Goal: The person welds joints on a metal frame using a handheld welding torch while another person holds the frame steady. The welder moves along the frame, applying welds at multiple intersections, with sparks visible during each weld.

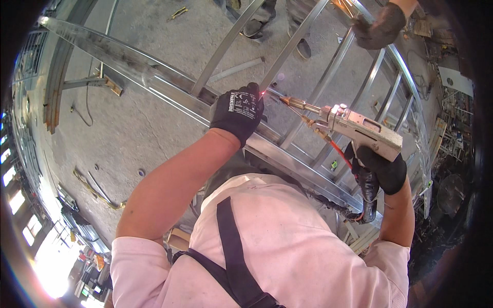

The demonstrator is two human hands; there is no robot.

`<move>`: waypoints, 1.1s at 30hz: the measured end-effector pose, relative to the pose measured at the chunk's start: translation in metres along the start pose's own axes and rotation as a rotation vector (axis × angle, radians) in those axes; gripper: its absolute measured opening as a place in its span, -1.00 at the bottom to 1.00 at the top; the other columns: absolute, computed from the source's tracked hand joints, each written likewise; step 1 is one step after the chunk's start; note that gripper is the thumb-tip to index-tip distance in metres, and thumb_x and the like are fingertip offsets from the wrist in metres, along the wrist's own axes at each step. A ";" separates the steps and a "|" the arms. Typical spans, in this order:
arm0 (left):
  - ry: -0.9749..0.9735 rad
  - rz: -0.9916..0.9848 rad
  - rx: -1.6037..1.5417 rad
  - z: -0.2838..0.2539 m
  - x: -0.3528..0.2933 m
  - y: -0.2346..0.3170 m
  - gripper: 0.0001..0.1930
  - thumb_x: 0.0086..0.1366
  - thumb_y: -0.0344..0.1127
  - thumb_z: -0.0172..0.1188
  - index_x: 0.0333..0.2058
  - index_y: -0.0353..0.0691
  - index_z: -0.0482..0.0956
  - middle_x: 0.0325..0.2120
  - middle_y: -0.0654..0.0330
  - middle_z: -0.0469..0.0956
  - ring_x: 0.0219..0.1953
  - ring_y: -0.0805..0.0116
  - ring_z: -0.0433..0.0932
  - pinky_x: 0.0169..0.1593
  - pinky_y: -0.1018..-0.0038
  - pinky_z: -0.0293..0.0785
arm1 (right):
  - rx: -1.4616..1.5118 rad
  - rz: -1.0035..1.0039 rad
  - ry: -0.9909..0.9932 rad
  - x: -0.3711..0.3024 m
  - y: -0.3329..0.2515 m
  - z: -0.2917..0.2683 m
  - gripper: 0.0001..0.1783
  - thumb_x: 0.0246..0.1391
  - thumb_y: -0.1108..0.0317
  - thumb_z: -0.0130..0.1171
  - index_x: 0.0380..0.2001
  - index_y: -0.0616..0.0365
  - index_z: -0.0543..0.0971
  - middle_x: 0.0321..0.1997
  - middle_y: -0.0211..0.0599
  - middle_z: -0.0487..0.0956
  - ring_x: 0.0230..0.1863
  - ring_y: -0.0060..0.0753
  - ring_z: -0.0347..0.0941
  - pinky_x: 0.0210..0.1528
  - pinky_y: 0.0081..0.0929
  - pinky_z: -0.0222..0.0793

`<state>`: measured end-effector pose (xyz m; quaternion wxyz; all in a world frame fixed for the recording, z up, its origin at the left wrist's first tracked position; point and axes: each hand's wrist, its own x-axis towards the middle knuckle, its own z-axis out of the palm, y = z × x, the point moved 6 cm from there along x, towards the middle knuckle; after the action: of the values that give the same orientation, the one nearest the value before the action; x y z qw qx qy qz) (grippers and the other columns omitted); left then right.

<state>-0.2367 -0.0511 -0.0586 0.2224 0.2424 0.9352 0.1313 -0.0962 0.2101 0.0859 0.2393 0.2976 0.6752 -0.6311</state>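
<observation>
My right hand (386, 170), in a black glove, is wrapped round the handle of a pale, boxy welding gun (365, 129). Its copper-coloured nozzle points left, and a thin wire guide with a red tube runs beneath it. Across from the nozzle, my left hand (233, 117), also in a black glove, is closed round a metal crossbar (294, 45) close to where it meets the near rail (287, 156) of a ladder-like metal frame. A small red light spot shows on the bar beside my left fingers. The glove hides part of the joint.
At top right another person's gloved hand (380, 28) is over the far rail, with orange sparks (343, 6) beside it. Boots (304, 49) stand beyond the frame. A loose flat bar (237, 68) lies on the concrete floor; brown steel beams (55, 97) stand at left.
</observation>
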 end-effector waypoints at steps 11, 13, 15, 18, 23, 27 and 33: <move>0.043 0.072 -0.113 -0.020 -0.012 -0.010 -0.37 0.39 0.12 0.23 0.17 -0.31 0.53 -0.02 -0.20 0.62 0.01 -0.13 0.63 0.10 0.13 0.58 | -0.051 0.003 -0.051 -0.003 0.004 -0.004 -0.52 0.30 0.26 0.31 0.19 0.29 0.53 -0.23 -0.21 0.71 -0.39 -0.50 0.61 -0.39 -0.57 0.54; 0.087 0.086 -0.303 -0.039 -0.018 -0.028 -0.47 0.39 -0.02 0.29 0.16 -0.31 0.55 -0.05 -0.17 0.63 -0.02 -0.12 0.64 0.08 0.16 0.59 | -0.047 -0.021 -0.056 -0.002 0.004 -0.007 -0.53 0.31 0.26 0.31 0.16 0.31 0.55 -0.22 -0.20 0.72 -0.40 -0.49 0.61 -0.39 -0.56 0.54; 0.211 0.107 -0.327 -0.060 -0.035 -0.042 -0.62 0.40 -0.23 0.25 0.12 -0.24 0.59 -0.05 -0.07 0.65 -0.04 -0.06 0.65 0.05 0.18 0.60 | -0.017 -0.030 -0.065 -0.003 0.003 -0.009 -0.53 0.31 0.26 0.31 0.17 0.32 0.54 -0.22 -0.19 0.72 -0.40 -0.49 0.61 -0.39 -0.56 0.55; 0.309 0.206 -0.204 -0.081 -0.059 -0.049 -0.71 0.39 -0.45 0.16 0.05 -0.18 0.64 -0.07 0.02 0.68 -0.01 -0.04 0.64 0.07 0.19 0.59 | -0.026 -0.037 -0.057 -0.002 0.001 -0.009 -0.52 0.31 0.26 0.31 0.17 0.33 0.54 -0.23 -0.18 0.72 -0.40 -0.50 0.61 -0.40 -0.59 0.53; 0.222 0.399 0.024 -0.072 -0.085 -0.026 -0.65 0.23 -0.48 0.22 0.01 -0.14 0.65 -0.02 0.08 0.66 0.07 0.04 0.59 0.18 0.13 0.47 | -0.006 0.003 -0.067 0.000 0.002 -0.001 -0.52 0.28 0.26 0.34 0.15 0.33 0.55 -0.22 -0.21 0.71 -0.40 -0.53 0.60 -0.42 -0.61 0.50; 0.199 0.454 0.085 -0.060 -0.089 -0.012 -0.62 0.17 -0.38 0.31 0.00 -0.12 0.61 0.02 0.14 0.60 0.10 0.07 0.52 0.25 0.09 0.37 | 0.003 0.036 -0.112 0.004 0.001 0.007 -0.54 0.27 0.25 0.37 0.13 0.29 0.58 -0.22 -0.25 0.71 -0.39 -0.55 0.59 -0.43 -0.62 0.48; 0.217 0.453 0.139 -0.059 -0.087 -0.012 -0.61 0.18 -0.29 0.36 0.01 -0.09 0.62 0.03 0.14 0.60 0.12 0.08 0.52 0.25 0.07 0.36 | -0.019 0.020 -0.197 0.009 -0.006 0.022 -0.51 0.26 0.21 0.39 0.15 0.26 0.59 -0.22 -0.32 0.71 -0.34 -0.60 0.55 -0.36 -0.59 0.49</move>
<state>-0.2017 -0.1136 0.0186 0.0686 0.4449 0.8822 0.1382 -0.1076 0.1893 0.0821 0.3138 0.2387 0.6511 -0.6486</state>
